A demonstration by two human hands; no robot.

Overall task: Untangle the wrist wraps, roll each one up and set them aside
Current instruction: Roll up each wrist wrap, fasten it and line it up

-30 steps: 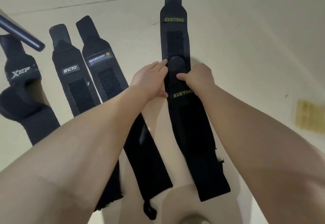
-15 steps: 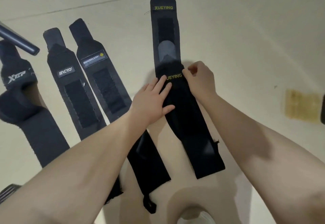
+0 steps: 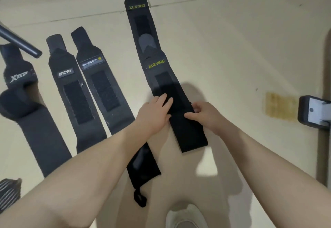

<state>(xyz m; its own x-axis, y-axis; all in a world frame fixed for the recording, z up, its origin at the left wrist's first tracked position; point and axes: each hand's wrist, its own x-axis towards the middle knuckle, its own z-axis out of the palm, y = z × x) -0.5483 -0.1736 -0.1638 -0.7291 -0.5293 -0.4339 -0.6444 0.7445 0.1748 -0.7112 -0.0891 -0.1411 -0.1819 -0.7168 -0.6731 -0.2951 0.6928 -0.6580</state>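
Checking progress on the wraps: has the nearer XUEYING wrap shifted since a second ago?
Yes. The nearer XUEYING wrap has slid toward the person along the farther XUEYING wrap, uncovering its grey tab.

Head camera looks steeply down, close over floor (image 3: 232, 48).

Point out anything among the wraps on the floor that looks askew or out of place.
The XTEP wrap at far left is the odd one: its strap loops over itself in a fold, while the other wraps lie flat. The two XUEYING wraps overlap, the nearer XUEYING wrap lying over the farther one's lower end. Nothing looks torn.
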